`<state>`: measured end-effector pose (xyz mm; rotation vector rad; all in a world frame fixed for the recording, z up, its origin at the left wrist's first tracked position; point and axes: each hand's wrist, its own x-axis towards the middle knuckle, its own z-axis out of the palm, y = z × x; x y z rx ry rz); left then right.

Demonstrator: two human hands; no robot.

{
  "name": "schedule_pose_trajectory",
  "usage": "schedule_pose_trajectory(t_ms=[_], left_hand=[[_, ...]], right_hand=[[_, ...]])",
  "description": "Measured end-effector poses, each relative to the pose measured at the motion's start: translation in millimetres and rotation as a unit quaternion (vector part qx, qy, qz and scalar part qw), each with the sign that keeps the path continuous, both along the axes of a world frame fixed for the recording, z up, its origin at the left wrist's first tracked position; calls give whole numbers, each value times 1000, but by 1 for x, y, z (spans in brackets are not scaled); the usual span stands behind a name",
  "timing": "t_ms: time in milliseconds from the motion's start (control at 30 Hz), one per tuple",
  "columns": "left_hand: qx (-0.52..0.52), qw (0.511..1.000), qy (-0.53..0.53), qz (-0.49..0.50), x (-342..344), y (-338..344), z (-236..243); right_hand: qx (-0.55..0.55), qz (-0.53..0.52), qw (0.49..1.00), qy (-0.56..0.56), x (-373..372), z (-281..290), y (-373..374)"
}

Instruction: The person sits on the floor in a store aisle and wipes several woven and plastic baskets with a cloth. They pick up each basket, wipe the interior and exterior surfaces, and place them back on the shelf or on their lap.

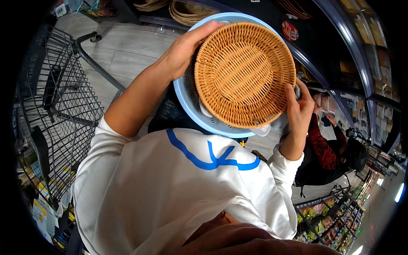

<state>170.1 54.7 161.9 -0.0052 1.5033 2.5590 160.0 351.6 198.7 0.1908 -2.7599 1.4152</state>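
A round tan wicker basket (244,74) is held over a pale blue plastic colander (185,97), inside or on top of it; its underside is hidden. My left hand (187,51) grips the upper left side of both, fingers closed at the rims. On the right, my right hand (299,104) holds the basket's rim with the thumb in front and fingers bent behind. A whitish plastic piece (261,130) shows beneath the basket's lower edge.
A wire shopping cart (59,110) stands at my left. Shelves (361,51) with baskets (187,12) and packaged goods curve above and to the right. Another person (318,153) in red and black is close at my right. A packed rack (327,216) is at lower right.
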Motion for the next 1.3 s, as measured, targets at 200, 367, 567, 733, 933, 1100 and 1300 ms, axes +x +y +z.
schedule_pose_trajectory(t_ms=[200, 367, 567, 733, 933, 1100, 1300], left_hand=[[-184, 982, 14, 31, 14, 9, 12], [-145, 989, 10, 31, 7, 18, 13], [-154, 985, -42, 64, 8, 18, 8], [-73, 992, -68, 83, 14, 20, 13], [-43, 996, -15, 77, 13, 28, 5], [-19, 996, -38, 77, 15, 27, 9], [-58, 992, -35, 104, 12, 31, 7]], right_hand=[[12, -13, 990, 139, -12, 32, 20], [-224, -67, 942, 239, 4, 98, -7], [159, 315, 878, 324, -20, 26, -125], [364, 230, 830, 353, -47, 18, -111], [456, 111, 830, 302, -51, 20, -37], [143, 51, 976, 157, -31, 44, 27], [-147, 95, 978, 113, -13, 76, 23]])
